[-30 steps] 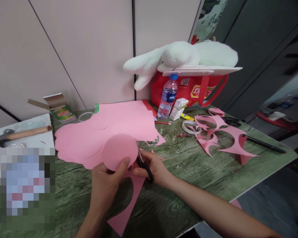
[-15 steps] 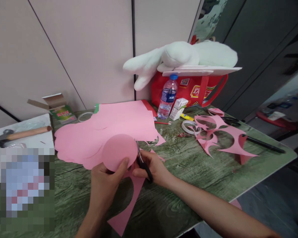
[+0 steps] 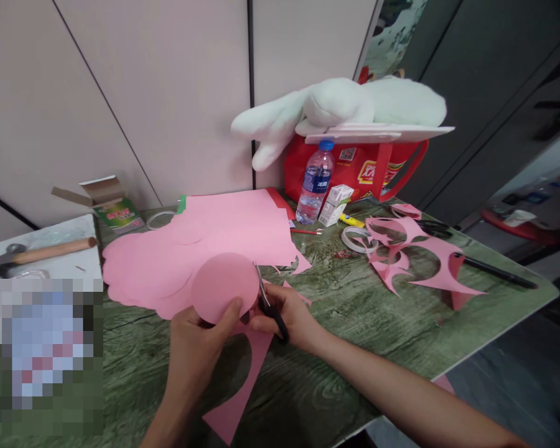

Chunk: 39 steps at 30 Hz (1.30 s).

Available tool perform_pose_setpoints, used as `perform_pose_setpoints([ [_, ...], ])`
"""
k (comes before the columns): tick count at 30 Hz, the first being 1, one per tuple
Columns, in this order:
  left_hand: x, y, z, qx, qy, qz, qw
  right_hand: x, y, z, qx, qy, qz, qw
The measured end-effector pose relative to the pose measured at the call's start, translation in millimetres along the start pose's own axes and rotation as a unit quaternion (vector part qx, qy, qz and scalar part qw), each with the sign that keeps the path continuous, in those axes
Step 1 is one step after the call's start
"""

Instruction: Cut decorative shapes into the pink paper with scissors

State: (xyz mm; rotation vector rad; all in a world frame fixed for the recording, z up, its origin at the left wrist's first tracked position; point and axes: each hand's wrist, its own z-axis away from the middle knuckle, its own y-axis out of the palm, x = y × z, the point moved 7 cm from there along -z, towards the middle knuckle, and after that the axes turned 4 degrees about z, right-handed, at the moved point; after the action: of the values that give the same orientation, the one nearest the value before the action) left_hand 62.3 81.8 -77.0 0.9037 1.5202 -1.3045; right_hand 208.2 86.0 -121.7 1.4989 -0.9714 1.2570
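Note:
A round pink paper disc (image 3: 224,283) is pinched in my left hand (image 3: 203,339), the thumb flat on its lower edge. My right hand (image 3: 292,314) has its fingers around the black handles of a pair of scissors (image 3: 275,317), whose blades point up along the disc's right edge. Below both hands hangs a pink offcut strip (image 3: 242,404) with a curved inner edge; where it joins the disc is hidden. Behind the disc lie pink paper sheets (image 3: 242,218) and a pile of cut pink circles (image 3: 140,267).
Pink scraps (image 3: 438,255), a tape roll (image 3: 359,239) and a black pen (image 3: 499,270) lie on the right. A water bottle (image 3: 315,186), small carton (image 3: 336,205) and red bag (image 3: 354,165) stand behind. A hammer (image 3: 51,250) rests at the left.

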Motion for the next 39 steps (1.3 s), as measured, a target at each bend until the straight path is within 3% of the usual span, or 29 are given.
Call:
perform_pose_setpoints([
  [5,-1,-0.1,-2,-0.005,-0.003,0.011,1.0,6,1,0,-0.012,-0.017,-0.011,1.0],
  [12,12,-0.5,-8,-0.004,-0.024,0.06,0.998,16,-10,7,-0.104,-0.094,0.075,0.987],
  [21,16,-3.8,-17,-0.016,-0.035,0.12,0.992,5,-10,4,-0.066,-0.108,0.323,0.938],
  [27,28,-17.7,-32,-0.086,-0.02,0.147,0.985,5,-8,2,-0.036,-0.123,0.421,0.898],
  [33,42,-24.4,-45,-0.086,-0.024,0.176,0.98,41,-45,2,-0.144,-0.132,0.312,0.93],
  [39,50,-28.4,-49,-0.101,-0.029,0.186,0.977,105,-107,24,-0.281,-0.2,0.231,0.91],
])
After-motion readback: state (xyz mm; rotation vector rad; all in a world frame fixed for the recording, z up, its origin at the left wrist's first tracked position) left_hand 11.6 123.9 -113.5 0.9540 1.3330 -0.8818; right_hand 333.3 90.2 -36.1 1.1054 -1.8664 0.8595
